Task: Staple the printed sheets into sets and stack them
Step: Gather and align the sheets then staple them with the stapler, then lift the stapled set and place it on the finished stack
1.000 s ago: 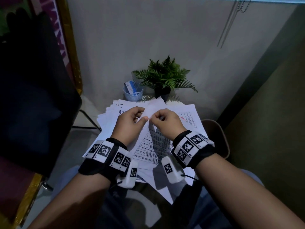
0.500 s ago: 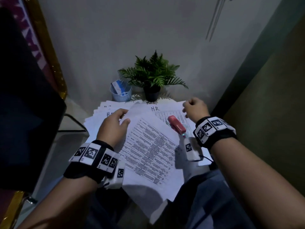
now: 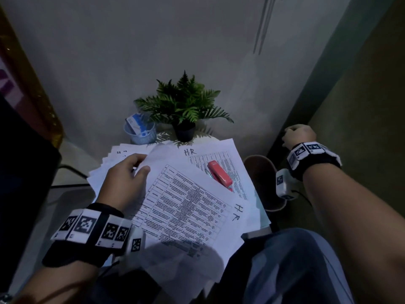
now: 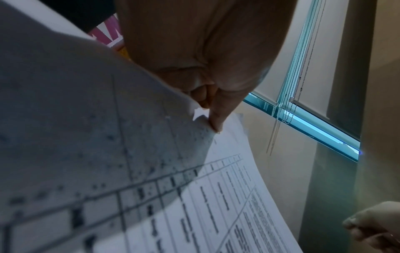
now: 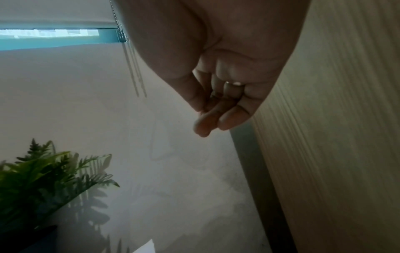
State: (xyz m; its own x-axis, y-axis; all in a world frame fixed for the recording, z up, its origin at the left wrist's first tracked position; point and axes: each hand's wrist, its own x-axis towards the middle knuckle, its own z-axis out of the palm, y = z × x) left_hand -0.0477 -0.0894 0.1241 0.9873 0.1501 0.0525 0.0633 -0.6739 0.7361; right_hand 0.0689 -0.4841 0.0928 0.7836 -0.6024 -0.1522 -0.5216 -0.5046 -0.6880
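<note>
From the head we see our left hand (image 3: pixel 125 181) hiding the corner of the printed set (image 3: pixel 186 213) it pinches; the red stapler (image 3: pixel 219 175) lies on the sheets between our hands. Left wrist: thumb clamps paper. Right wrist: our right hand (image 5: pixel 218 102) hangs off-table, fingers curled, empty.

Head view looks down; wrist views look close along the fingers, sharing the fern (image 3: pixel 183 104).
</note>
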